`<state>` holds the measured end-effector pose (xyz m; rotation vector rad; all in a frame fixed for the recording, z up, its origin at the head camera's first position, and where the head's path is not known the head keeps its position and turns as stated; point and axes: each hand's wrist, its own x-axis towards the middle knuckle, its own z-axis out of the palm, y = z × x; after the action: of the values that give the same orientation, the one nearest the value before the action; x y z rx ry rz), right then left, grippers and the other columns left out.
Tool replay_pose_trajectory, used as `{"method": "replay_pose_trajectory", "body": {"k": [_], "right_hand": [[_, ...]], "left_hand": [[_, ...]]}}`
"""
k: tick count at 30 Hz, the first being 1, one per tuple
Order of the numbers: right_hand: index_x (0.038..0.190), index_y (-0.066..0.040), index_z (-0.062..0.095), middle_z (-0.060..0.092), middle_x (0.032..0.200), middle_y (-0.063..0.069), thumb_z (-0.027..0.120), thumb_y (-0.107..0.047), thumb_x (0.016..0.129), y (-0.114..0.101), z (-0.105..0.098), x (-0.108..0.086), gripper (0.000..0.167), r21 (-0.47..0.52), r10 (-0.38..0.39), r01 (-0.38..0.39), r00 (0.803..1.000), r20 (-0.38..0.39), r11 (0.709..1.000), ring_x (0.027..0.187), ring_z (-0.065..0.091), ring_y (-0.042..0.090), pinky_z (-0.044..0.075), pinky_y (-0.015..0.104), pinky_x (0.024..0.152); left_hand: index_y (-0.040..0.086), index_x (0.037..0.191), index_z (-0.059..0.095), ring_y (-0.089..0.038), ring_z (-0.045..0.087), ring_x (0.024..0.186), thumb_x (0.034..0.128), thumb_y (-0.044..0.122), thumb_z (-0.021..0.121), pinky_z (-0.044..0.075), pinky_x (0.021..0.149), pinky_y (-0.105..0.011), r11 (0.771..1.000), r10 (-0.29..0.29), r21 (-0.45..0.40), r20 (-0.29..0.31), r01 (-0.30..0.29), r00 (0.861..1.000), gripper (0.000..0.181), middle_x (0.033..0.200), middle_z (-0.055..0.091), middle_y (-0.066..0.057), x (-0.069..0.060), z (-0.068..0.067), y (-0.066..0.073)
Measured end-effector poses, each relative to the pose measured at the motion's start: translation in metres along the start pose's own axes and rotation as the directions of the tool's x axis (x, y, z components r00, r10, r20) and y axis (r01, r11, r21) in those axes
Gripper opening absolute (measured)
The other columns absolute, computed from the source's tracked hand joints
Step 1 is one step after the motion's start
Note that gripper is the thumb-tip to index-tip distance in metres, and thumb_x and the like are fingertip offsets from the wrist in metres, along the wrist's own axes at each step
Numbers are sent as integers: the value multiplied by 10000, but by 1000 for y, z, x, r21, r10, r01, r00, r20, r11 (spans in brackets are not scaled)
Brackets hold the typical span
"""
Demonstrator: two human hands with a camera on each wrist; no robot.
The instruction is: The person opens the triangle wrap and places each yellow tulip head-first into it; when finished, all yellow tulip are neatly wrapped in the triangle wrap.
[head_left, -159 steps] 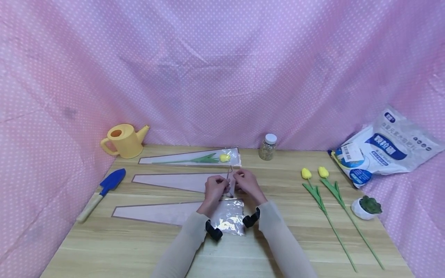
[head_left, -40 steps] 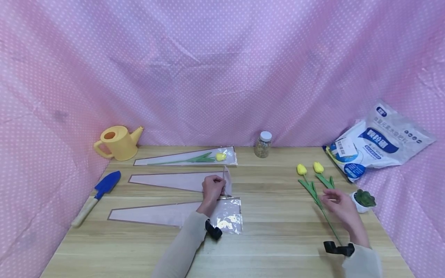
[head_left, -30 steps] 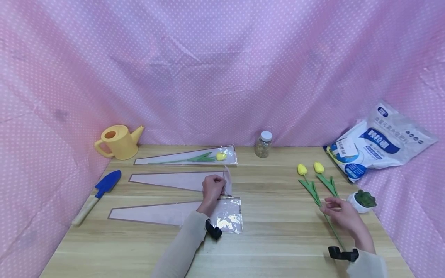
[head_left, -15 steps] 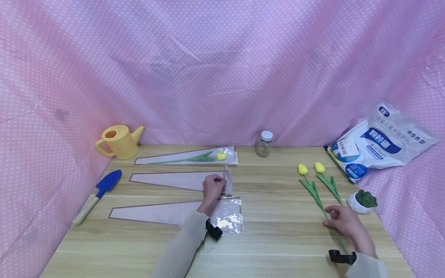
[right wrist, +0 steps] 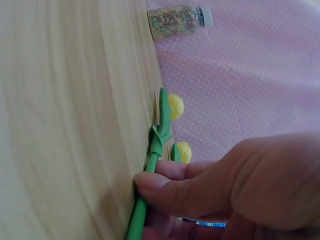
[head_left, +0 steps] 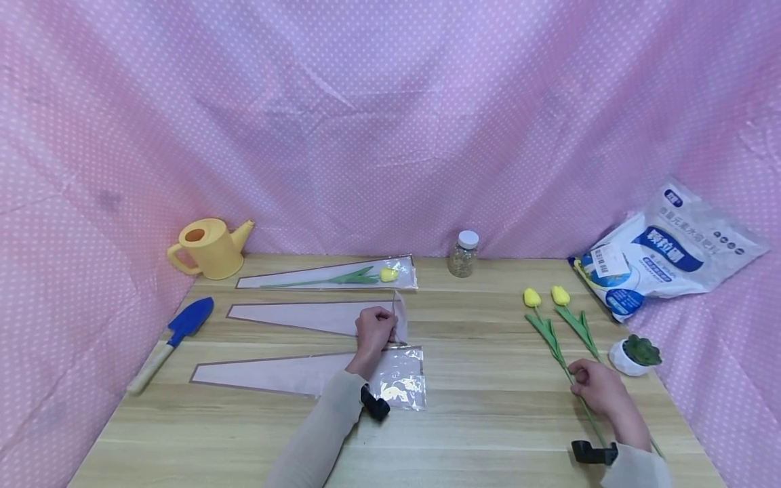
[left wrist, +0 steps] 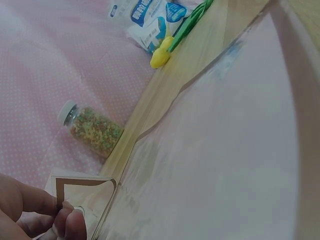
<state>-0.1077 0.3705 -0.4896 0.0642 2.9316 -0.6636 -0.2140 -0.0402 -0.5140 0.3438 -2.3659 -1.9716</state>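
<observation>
The right hand (head_left: 601,391) pinches the stem (right wrist: 137,219) of the yellow tulip (head_left: 555,347) nearer the middle plastic sleeve (head_left: 311,316), bloom (head_left: 532,298) toward eleven o'clock; the left hand (head_left: 374,332) pinches that sleeve's mouth (head_left: 401,317). Gripping below the leaves (right wrist: 165,107) should steady it.

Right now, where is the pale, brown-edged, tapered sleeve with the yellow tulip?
In the head view, the sleeve lies left of centre, far back on the wooden table, between the yellow watering can and the clear white-lidded jar.
</observation>
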Motion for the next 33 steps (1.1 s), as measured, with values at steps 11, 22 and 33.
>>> {"method": "replay_pose_trajectory", "body": {"k": [11, 22, 33], "right_hand": [[1019, 102, 640, 675, 880, 154, 682, 43, 778, -6, -1, 1, 252, 11, 49, -49, 999, 13, 999, 825, 624, 256, 513, 386, 727], [1124, 150, 582, 665, 946, 197, 612, 42, 847, -5, -8, -1, 298, 157, 93, -107, 991, 92, 982, 832, 620, 208, 486, 267, 652], [1372, 187, 380, 629, 1088, 154, 572, -8, 955, 3, -10, 2, 498, 472, 166, -270, 954, 250, 839, 846, 633, 76, 598, 293, 706]], "left_hand": [[-25, 816, 733, -82, 540, 426, 826, 3, 681, 468, 428, -189, 1000, 0, 3, 3, 0, 1000, 60, 607, 677, -82, 0, -1, 0], [-32, 827, 733, -76, 540, 430, 827, -2, 681, 474, 430, -194, 1000, -2, -4, 6, 3, 1000, 59, 623, 684, -95, 0, 0, -1], [-30, 832, 731, -79, 545, 440, 826, -6, 685, 480, 433, -193, 1000, -2, -5, 0, 2, 1000, 52, 635, 687, -96, 0, 0, -1]]}}
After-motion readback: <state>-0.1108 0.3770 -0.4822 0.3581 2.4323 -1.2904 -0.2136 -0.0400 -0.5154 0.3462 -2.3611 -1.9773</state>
